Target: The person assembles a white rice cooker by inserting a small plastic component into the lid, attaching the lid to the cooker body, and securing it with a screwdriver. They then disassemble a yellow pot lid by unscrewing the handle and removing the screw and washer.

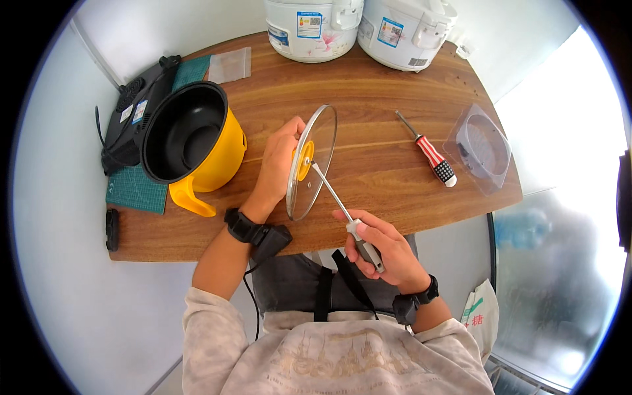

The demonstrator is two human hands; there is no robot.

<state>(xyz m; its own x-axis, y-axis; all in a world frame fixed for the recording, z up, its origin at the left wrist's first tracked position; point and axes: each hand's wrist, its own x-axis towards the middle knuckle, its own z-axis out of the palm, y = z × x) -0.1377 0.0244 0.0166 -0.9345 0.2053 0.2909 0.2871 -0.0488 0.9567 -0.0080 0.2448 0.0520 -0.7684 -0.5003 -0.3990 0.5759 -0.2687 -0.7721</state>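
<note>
A round glass lid (315, 191) with a metal rim stands on edge over the table, held up by my left hand (280, 158). Its yellow knob (303, 160) shows through the glass, and my left fingers are closed behind it, partly hidden. My right hand (382, 247) grips a screwdriver (336, 194) with a grey and white handle. The screwdriver's tip is at the screw in the lid's centre; whether it sits in the screw head is too small to tell. Left of the lid is a yellow pot (224, 158) with a black inside and a yellow handle.
A second screwdriver (431, 155) with a striped handle lies right of the lid, beside a clear plastic tray (484, 148). Two white rice cookers (313, 39) stand at the back. A black appliance (128, 125) and green cutting mat (138, 192) are at left, near a clear bag (230, 65).
</note>
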